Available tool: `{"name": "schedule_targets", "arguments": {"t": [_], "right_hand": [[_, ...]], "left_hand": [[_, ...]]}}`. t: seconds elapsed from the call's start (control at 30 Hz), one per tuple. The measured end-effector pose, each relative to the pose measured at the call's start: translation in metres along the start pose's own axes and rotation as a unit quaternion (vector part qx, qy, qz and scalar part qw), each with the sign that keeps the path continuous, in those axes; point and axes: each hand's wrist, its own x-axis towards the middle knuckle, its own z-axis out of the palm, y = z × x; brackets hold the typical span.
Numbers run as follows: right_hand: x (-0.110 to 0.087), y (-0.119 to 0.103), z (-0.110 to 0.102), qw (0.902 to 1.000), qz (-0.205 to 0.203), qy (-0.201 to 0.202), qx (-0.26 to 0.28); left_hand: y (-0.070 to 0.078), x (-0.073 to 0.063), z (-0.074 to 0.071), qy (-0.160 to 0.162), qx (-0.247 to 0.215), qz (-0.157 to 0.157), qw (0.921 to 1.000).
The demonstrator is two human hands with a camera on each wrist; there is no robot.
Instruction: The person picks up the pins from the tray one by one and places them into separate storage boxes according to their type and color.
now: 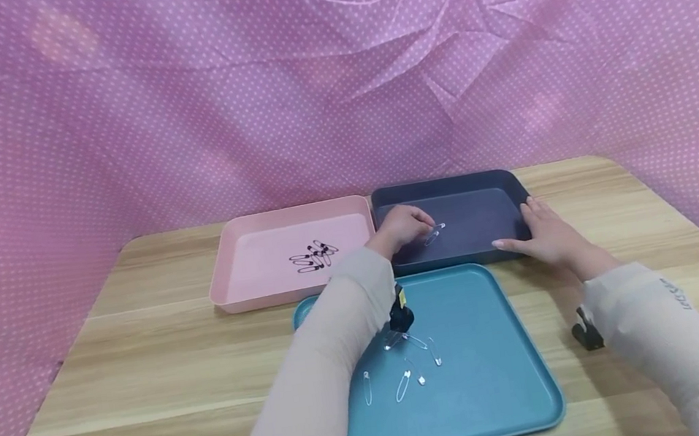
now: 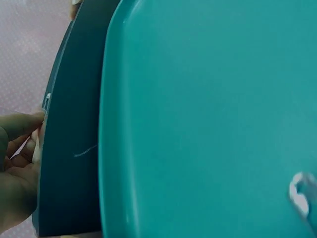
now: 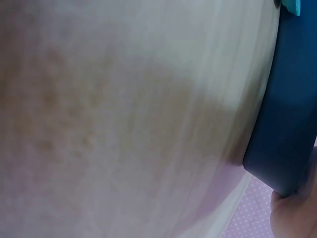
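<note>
My left hand (image 1: 405,226) reaches over the dark blue tray (image 1: 480,204), fingertips pinching a silver safety pin (image 1: 440,226). Another silver safety pin (image 1: 432,238) shows just below it, inside that tray. In the left wrist view, a pin's head (image 2: 47,100) sticks up at the left fingertips, partly hidden behind the tray wall. With fingers spread, my right hand (image 1: 543,231) rests on the dark tray's front right corner, the thumb along the front rim. Several silver safety pins (image 1: 403,385) lie scattered in the teal tray (image 1: 485,391) in front.
A pink tray (image 1: 266,288) stands left of the dark one and holds a cluster of black safety pins (image 1: 311,258). The teal tray sits close before both, on a wooden table (image 1: 164,368). Pink dotted cloth (image 1: 284,123) hangs behind and at the sides.
</note>
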Motion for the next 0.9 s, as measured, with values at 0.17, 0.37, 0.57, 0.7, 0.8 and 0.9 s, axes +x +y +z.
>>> {"name": "schedule_targets", "arguments": {"t": [0.17,0.37,0.57,0.7,0.8,0.9], "right_hand": [[0.0,-0.001,0.0,1.0,-0.003,0.006,0.001],[0.0,-0.001,0.0,1.0,-0.005,0.003,-0.004],[0.0,0.0,0.001,1.0,-0.005,0.005,-0.001],[-0.001,0.001,0.002,1.0,-0.005,0.005,0.0],[-0.001,0.002,0.002,1.0,-0.004,0.006,0.004],[-0.001,0.001,0.002,0.9999,-0.007,0.01,0.006]], "left_hand": [[0.0,0.003,0.008,0.005,0.05,-0.003,0.9987],[-0.001,0.005,0.014,0.009,0.098,-0.006,0.9952],[0.0,0.003,0.011,0.02,0.115,-0.008,0.9931],[-0.001,0.0,0.007,0.028,0.141,0.003,0.9896],[-0.001,-0.002,0.003,0.031,0.139,0.012,0.9897],[-0.001,-0.004,0.0,0.028,0.126,0.018,0.9915]]}}
